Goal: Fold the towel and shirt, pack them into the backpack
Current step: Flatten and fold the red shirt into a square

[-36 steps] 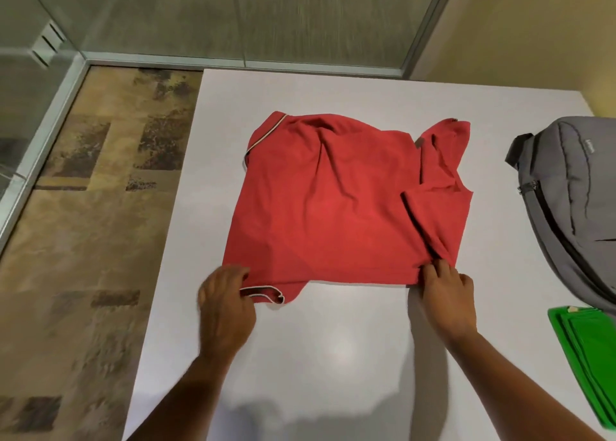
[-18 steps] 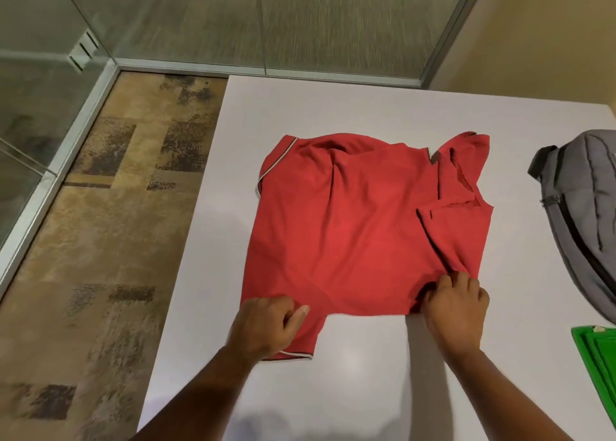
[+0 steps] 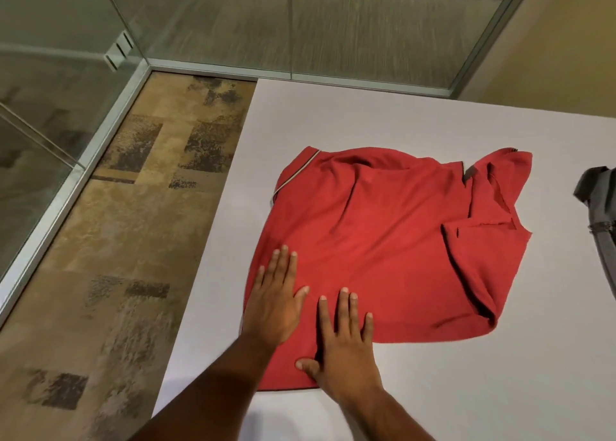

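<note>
A red shirt [image 3: 383, 237] lies partly folded on the white table [image 3: 416, 117], wrinkled near its far edge and with its right side doubled over. My left hand [image 3: 275, 302] lies flat on the shirt's near left part, fingers straight and spread. My right hand [image 3: 343, 344] presses flat beside it on the near left sleeve area, fingers straight. A grey backpack [image 3: 601, 214] shows only as a sliver at the right edge. The towel is out of view.
The table's left edge runs diagonally beside patterned brown carpet [image 3: 116, 240]. Glass partition walls with metal frames [image 3: 300, 23] stand behind the table. A tan wall [image 3: 566, 40] rises at the far right.
My left hand let go of the sleeve edge and now lies flat on the shirt. My right hand left the near right corner and moved left beside it. The camera view shifted left.
</note>
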A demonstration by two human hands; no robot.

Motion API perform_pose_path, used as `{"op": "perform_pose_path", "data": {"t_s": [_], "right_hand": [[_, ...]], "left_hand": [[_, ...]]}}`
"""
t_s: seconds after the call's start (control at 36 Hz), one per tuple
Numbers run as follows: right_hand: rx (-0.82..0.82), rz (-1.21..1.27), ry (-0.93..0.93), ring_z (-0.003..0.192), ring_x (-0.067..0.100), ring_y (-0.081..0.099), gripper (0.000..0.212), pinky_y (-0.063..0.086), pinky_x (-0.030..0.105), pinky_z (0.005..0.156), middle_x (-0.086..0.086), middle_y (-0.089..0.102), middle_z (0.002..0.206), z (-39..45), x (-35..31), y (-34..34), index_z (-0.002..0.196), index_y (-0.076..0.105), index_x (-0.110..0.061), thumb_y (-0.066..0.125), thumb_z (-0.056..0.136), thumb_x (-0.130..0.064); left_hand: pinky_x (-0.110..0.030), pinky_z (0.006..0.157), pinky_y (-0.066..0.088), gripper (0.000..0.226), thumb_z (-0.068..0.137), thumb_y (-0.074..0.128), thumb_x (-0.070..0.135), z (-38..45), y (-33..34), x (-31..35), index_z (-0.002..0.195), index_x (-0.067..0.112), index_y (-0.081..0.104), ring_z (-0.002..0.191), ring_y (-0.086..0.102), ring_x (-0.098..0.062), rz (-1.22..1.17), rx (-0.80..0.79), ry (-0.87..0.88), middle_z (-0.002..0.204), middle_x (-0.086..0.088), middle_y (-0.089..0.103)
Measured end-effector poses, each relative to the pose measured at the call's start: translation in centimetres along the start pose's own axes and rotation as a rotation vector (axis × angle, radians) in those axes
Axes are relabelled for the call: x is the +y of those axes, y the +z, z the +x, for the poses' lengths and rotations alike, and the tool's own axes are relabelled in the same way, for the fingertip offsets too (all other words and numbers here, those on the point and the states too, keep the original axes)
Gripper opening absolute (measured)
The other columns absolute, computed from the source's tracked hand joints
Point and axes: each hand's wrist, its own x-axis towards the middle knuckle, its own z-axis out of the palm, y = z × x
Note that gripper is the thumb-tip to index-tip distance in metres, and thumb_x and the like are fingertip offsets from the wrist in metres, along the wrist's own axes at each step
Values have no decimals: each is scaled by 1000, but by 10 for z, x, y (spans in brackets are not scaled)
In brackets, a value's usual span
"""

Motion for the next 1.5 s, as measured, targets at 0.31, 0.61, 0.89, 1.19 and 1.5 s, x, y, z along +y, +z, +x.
{"op": "perform_pose_path", "data": {"t_s": [0.31,0.61,0.89,1.19,1.5], "right_hand": [[-47,10,-90,150,48,31,149,40,76,102,30,29,163,-23,-25,9,156,44,-10,78,34,-88],[-167,67,57,144,43,45,152,45,76,92,28,40,158,-54,-46,13,149,53,-7,81,23,-87],[508,216,228,93,31,55,22,50,43,79,9,58,106,24,73,-70,109,64,-12,65,94,-29],[252,209,356,106,41,52,49,52,50,86,18,49,118,80,181,-97,140,51,-12,65,94,-24],[346,486,553,91,34,58,17,43,37,78,13,56,109,72,210,-108,104,57,-8,60,97,-24]], "left_hand": [[-50,124,25,70,105,29,50,-62,-3,-11,161,8,27,158,15,-25,9,54,-165,170,-12,17],[-55,126,13,75,100,18,55,3,-11,-4,164,17,13,159,5,-25,-54,5,-214,172,-9,5],[-63,122,16,73,102,24,51,4,-5,16,162,10,23,158,11,-33,-10,70,-170,170,-17,13],[-58,122,20,69,101,31,46,-29,18,56,161,12,29,158,14,-26,33,36,0,171,-12,15],[-55,124,16,68,101,30,46,-28,17,54,162,16,25,158,12,-23,0,47,2,171,-8,14]]}}
